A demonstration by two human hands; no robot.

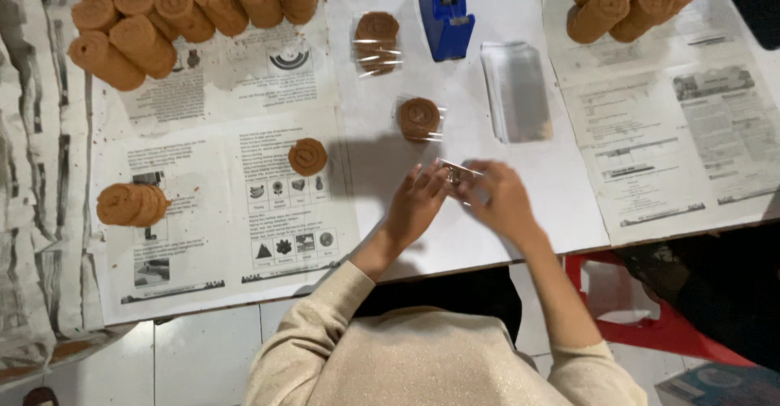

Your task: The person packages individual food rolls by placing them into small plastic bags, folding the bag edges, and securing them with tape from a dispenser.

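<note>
My left hand [416, 203] and my right hand [497, 199] meet over the white table, both pinching a small clear plastic bag [457, 171] between the fingertips. A single brown rolled cookie slice [308, 156] lies on the newspaper to the left of my hands. Just beyond my hands sits a cookie slice wrapped in clear plastic [419, 118], and a second wrapped one [378, 42] lies farther back. A stack of empty clear bags [517, 91] rests behind my right hand.
A blue tape dispenser [445, 4] stands at the back centre. Piles of brown cookie rolls sit at the back left [171, 8] and back right [621, 0]; a short roll [132, 204] lies at left. Newspaper sheets [244, 211] cover the table. A red stool [650, 325] stands at right.
</note>
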